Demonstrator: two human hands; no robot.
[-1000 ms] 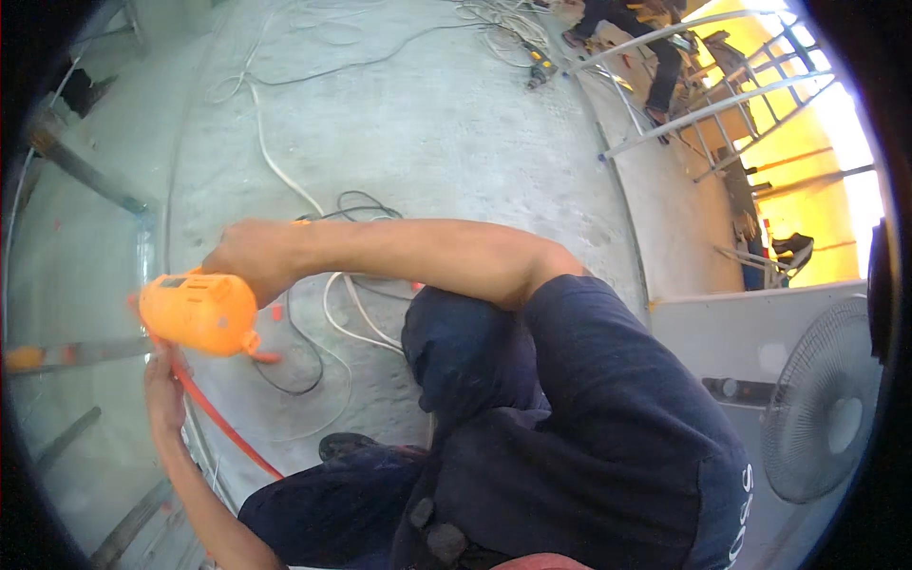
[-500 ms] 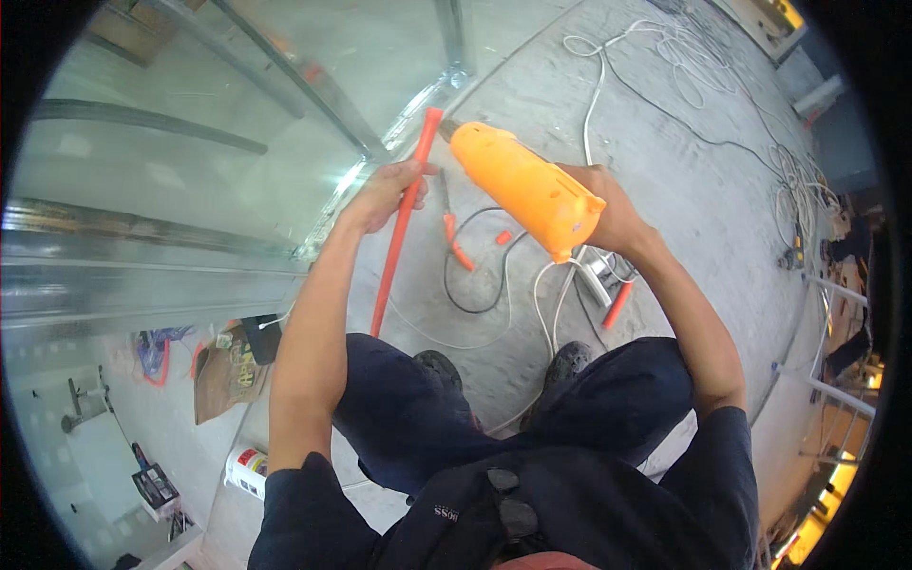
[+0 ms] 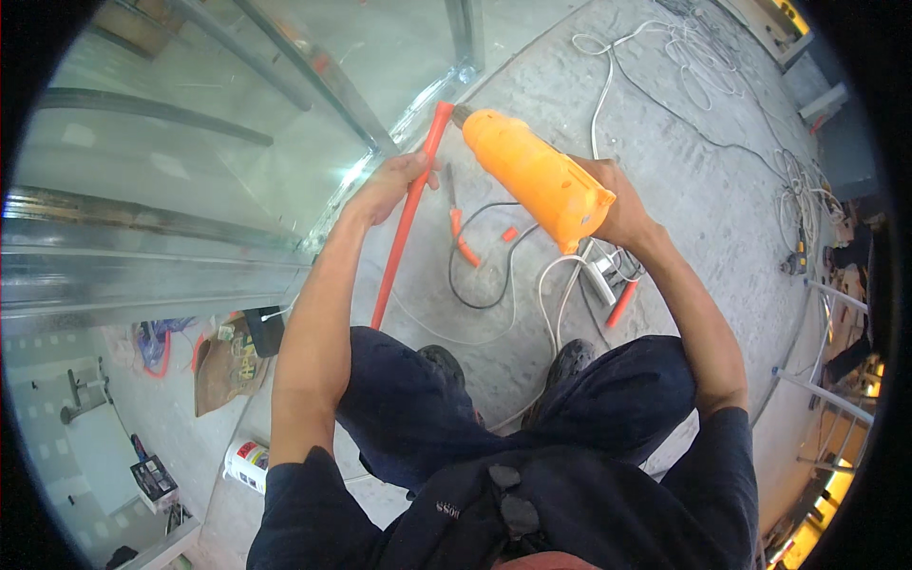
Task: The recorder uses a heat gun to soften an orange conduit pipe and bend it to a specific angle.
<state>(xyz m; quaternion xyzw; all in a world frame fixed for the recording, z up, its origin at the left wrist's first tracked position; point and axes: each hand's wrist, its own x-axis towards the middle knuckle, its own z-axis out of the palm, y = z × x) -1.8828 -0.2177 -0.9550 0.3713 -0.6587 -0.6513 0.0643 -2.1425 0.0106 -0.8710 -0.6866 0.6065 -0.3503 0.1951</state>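
Observation:
A long orange plastic pipe stands tilted, with its wider top end away from me and its lower end by my left knee. Closed round its upper part is my left hand. My right hand grips an orange heat gun, mostly hidden behind the gun's body. The gun's metal nozzle points at the pipe's top end, very close to it; whether they touch I cannot tell. A pale cord hangs from the gun's back end.
On the concrete floor lie an orange-handled tool, a small orange offcut, a short orange pipe piece, a power strip and loose cables. Metal studs and glass-like sheeting stand left. A paper bag and white tub sit lower left.
Pipe, heat gun and both hands appear slightly further right and up, while the whole view has shifted a little too. Both grips are the same, and the nozzle stays by the pipe's top end.

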